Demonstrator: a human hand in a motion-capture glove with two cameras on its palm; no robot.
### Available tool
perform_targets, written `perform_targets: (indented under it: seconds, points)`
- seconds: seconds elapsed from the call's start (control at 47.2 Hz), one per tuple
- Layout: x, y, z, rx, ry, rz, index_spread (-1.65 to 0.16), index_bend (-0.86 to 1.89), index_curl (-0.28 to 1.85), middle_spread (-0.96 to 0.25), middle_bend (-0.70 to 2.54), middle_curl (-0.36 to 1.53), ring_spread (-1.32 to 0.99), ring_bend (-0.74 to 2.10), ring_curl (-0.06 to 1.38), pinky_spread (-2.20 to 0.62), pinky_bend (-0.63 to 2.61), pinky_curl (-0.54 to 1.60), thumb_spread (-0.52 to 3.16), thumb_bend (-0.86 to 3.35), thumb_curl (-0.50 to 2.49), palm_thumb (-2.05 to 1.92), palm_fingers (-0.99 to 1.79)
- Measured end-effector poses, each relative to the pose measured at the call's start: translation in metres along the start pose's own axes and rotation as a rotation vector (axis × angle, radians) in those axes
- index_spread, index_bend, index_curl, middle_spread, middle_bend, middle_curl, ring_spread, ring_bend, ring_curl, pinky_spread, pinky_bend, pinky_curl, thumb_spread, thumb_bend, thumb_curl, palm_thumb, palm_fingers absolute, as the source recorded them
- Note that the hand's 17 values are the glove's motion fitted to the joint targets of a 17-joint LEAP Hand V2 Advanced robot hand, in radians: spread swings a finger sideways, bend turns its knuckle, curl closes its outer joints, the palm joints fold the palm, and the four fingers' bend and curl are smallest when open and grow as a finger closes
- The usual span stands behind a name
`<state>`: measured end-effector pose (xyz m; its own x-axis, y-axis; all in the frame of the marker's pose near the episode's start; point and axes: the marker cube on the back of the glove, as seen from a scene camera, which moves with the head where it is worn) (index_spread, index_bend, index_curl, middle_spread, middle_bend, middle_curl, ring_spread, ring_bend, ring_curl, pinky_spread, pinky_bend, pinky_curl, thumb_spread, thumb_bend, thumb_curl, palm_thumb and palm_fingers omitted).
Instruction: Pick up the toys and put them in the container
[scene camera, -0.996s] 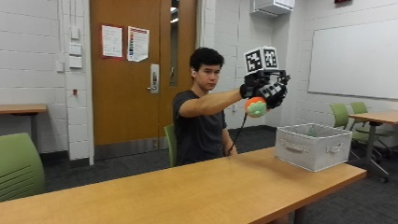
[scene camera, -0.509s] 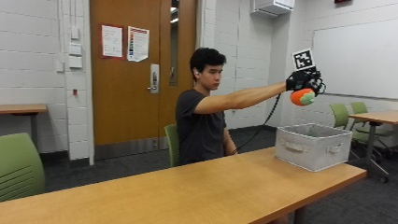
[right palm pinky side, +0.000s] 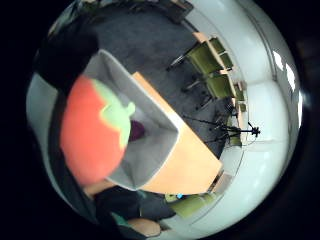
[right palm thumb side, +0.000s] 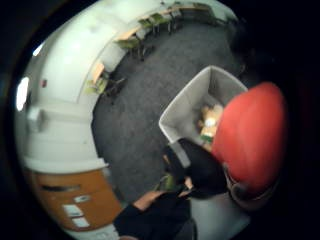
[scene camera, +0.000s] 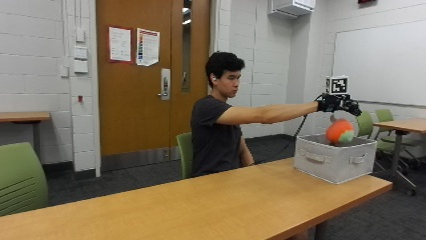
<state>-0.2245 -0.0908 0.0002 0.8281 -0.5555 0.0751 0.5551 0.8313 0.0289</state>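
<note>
We see the person seated behind the wooden worktop, right arm stretched out over the grey container that stands near the worktop's end. The gloved right hand is above the container's opening. The red and green toy is just below that hand, partly inside the container's rim. We cannot tell whether the hands' fingers touch it or are spread. In the palm views, other small toys lie inside the container.

Outside view: across the table, facing the person.
Palm views: looking down into the container.
Shared: container.
</note>
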Motion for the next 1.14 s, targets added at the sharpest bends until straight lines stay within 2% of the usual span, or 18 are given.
perform_targets:
  seconds: [0.021,0.042,0.064,0.106,0.212,0.318,0.509,0.593,0.636,0.699,0.932,1.144]
  points:
    - [0.001,0.001,0.001,-0.008,-0.004,0.020,-0.46,0.08,1.62,-0.37,0.87,0.71,-0.42,1.17,0.50,-0.41,0.75,0.40,0.92,0.10,1.03,0.32,0.71]
    - [0.003,0.002,0.002,-0.011,-0.011,0.031,-0.46,-0.01,1.58,-0.32,0.70,0.67,-0.39,1.07,0.48,-0.37,0.80,0.44,0.93,-0.04,0.96,0.13,0.21]
    - [0.004,0.003,0.002,-0.011,-0.015,0.033,-0.45,-0.01,1.54,-0.30,0.67,0.68,-0.37,1.07,0.53,-0.35,0.86,0.50,0.95,-0.06,0.93,0.09,0.10]
    - [0.010,0.007,0.001,-0.004,-0.004,0.033,-0.44,-0.03,1.47,-0.26,0.62,0.65,-0.34,1.04,0.51,-0.31,0.90,0.49,0.97,-0.10,0.86,-0.02,-0.01]
    - [0.021,0.016,-0.006,0.037,0.017,0.101,-0.42,-0.02,1.30,-0.21,0.59,0.59,-0.33,0.98,0.40,-0.25,0.95,0.42,1.01,-0.10,0.73,-0.10,-0.02]
    - [-0.014,0.027,-0.007,0.054,0.106,0.227,-0.38,0.01,1.15,-0.17,0.60,0.57,-0.31,1.00,0.38,-0.22,0.97,0.40,1.04,-0.10,0.63,-0.11,-0.04]
    - [0.070,0.119,-0.016,0.086,0.232,0.240,-0.30,0.04,0.92,-0.15,0.62,0.55,-0.30,1.01,0.37,-0.18,0.99,0.40,1.07,-0.09,0.48,-0.10,-0.07]
    - [0.099,0.156,-0.019,0.085,0.191,0.278,-0.28,0.06,0.84,-0.14,0.62,0.55,-0.29,1.01,0.37,-0.18,0.98,0.39,1.08,-0.08,0.43,-0.10,-0.06]
    - [0.116,0.169,-0.017,0.084,0.218,0.370,-0.27,0.07,0.81,-0.14,0.62,0.54,-0.29,1.00,0.37,-0.17,0.98,0.39,1.09,-0.08,0.41,-0.10,-0.06]
    - [0.133,0.190,-0.014,0.085,0.231,0.430,-0.26,0.11,0.76,-0.14,0.61,0.53,-0.29,0.96,0.35,-0.17,0.98,0.38,1.10,-0.08,0.38,-0.09,-0.07]
    - [0.180,0.257,0.005,0.108,0.206,0.534,-0.25,0.17,0.68,-0.12,0.56,0.50,-0.29,0.84,0.31,-0.16,0.90,0.36,1.11,-0.07,0.30,-0.09,-0.02]
    - [0.196,0.277,0.017,0.088,0.170,0.567,-0.25,0.17,0.63,-0.12,0.50,0.47,-0.29,0.81,0.30,-0.15,0.84,0.34,1.11,-0.07,0.25,-0.09,0.01]
